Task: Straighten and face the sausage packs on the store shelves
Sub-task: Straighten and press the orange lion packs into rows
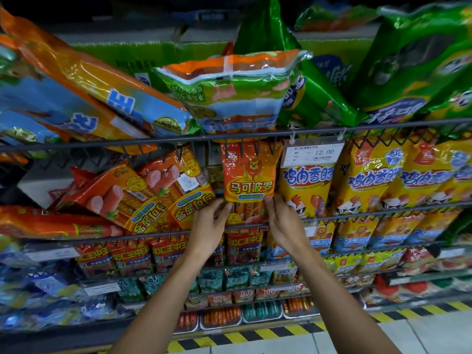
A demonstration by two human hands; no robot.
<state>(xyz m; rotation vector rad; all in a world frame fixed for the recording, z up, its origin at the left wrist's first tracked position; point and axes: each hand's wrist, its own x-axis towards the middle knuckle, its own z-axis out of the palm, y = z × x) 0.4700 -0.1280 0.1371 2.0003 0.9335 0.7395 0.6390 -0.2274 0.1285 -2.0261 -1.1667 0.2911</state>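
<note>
An upright orange plastic sausage pack with a lion cartoon and yellow lettering [249, 183] is seen at the centre of the second wire shelf, its front facing out and its long axis vertical. Its lower part is held between two bare hands: the left hand [210, 222] is pressed to the pack's left edge with fingers curled onto it, and the right hand [282, 221] is set against its right edge, thumb at the lower corner. Both hands lie below the pack's middle, about equally near, so the pack rises straight up from the grip. The film is glossy and crinkled, with long thin sausages showing through the lower window.

Left of this pack, similar orange sausage packs lying tilted and upside down [153, 200] are heaped against one another, judged still to need straightening. Right of it, yellow chicken sausage packs with a rooster cartoon [306, 192] stand in a neat upright row. Just above and right of it, a white price tag in a clear holder [313, 154] hangs from the dark wire shelf rail [127, 144]. Above the rail, large green and blue bags [229, 98] are piled loosely.
</note>
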